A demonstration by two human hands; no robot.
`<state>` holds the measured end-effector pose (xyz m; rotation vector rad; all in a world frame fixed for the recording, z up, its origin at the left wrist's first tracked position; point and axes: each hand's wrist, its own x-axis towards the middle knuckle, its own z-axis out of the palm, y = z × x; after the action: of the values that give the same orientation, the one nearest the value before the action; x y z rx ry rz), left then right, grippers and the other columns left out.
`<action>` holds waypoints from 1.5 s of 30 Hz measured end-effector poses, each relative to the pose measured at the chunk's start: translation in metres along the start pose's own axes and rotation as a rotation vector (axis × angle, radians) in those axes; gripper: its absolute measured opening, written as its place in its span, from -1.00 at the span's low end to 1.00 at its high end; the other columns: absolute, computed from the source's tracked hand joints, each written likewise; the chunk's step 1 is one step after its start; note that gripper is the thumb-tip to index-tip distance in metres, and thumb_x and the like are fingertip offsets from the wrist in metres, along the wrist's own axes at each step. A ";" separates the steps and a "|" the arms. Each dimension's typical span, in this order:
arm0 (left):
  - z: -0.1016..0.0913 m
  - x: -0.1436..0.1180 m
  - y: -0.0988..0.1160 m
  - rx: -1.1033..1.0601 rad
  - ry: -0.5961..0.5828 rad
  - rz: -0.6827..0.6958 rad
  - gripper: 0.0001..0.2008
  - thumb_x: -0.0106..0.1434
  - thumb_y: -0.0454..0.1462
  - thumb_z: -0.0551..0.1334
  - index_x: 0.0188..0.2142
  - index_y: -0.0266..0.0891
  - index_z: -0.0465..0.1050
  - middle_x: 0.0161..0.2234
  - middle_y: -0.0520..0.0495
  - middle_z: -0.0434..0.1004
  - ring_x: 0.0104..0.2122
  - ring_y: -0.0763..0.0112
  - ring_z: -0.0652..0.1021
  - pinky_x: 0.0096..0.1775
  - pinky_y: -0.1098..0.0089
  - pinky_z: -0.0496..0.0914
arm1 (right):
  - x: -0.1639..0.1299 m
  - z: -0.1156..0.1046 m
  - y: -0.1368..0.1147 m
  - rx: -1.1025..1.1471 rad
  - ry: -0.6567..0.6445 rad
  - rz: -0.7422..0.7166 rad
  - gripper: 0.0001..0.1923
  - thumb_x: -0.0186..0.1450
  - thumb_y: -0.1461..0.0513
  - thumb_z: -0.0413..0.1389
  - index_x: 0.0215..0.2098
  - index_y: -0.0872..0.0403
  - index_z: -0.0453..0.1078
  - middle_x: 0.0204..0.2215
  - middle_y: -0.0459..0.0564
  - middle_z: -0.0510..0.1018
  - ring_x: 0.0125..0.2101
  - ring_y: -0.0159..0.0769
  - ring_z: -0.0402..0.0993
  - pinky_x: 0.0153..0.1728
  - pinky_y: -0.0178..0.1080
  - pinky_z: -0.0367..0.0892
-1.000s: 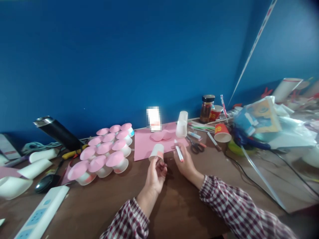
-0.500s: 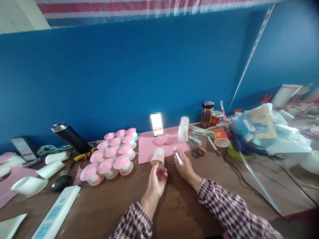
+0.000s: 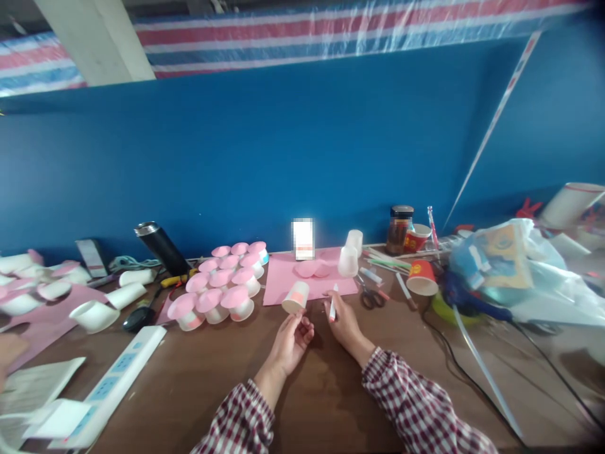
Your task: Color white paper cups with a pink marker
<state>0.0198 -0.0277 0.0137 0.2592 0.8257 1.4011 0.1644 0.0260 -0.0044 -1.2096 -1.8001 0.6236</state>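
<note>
My left hand (image 3: 287, 343) pinches the rim of a white paper cup (image 3: 297, 295) with an orange-pink patch on its side. The cup is tipped, its mouth toward me, over the near edge of a pink paper sheet (image 3: 276, 280). In my right hand (image 3: 347, 325) is a white marker (image 3: 333, 308) with a red end, held like a pen just right of the cup. Pink paper discs (image 3: 306, 270) lie on the sheet beyond both hands. Two white cups (image 3: 348, 261) stand at the sheet's right side. Scissors (image 3: 372, 298) lie to the right of my right hand.
Left of the sheet are rows of cups topped with pink paper cones (image 3: 237, 295). A power strip (image 3: 111, 381), a computer mouse (image 3: 138, 318) and a black flask (image 3: 161, 248) lie farther left. Another person's hand (image 3: 10, 350) shows at the left edge. A red cup (image 3: 420, 277) and plastic bags (image 3: 501, 258) are right.
My view has shifted left and tilted up slightly. The cup in my left hand is tilted more to the side. My right hand still holds the marker, now more upright.
</note>
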 end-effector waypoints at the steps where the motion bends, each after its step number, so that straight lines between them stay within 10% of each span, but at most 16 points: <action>1: 0.000 0.000 -0.001 0.003 -0.003 0.004 -0.89 0.15 -0.37 0.25 -0.29 -0.35 0.40 -0.54 0.00 0.40 -0.53 0.53 0.49 -0.50 0.56 0.44 | 0.000 0.000 0.000 -0.015 -0.013 0.003 -0.74 0.31 0.24 -0.08 -0.05 0.07 0.27 -0.33 0.04 0.56 -0.36 -0.22 0.51 -0.34 -0.26 0.33; 29: 0.001 -0.009 0.002 0.013 -0.063 -0.001 -0.85 0.08 -0.30 0.33 -0.38 -0.33 0.40 -0.54 0.02 0.40 -0.52 0.53 0.48 -0.48 0.55 0.42 | -0.005 -0.005 -0.012 -0.103 -0.072 0.076 -0.73 0.24 0.24 -0.02 -0.09 0.05 0.31 -0.33 0.04 0.59 -0.34 -0.18 0.53 -0.35 -0.27 0.33; 45: 0.000 -0.018 0.023 -0.016 0.165 0.014 -0.89 0.13 -0.42 0.27 -0.30 -0.34 0.42 -0.38 -0.11 0.53 -0.47 0.52 0.55 -0.48 0.57 0.43 | -0.005 -0.002 -0.005 -0.135 -0.077 0.029 -0.75 0.23 0.27 -0.04 -0.12 0.08 0.32 -0.35 0.03 0.55 -0.38 -0.21 0.49 -0.35 -0.28 0.27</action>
<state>0.0031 -0.0404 0.0342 0.1381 0.9493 1.4556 0.1650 0.0192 -0.0013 -1.3193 -1.9173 0.5797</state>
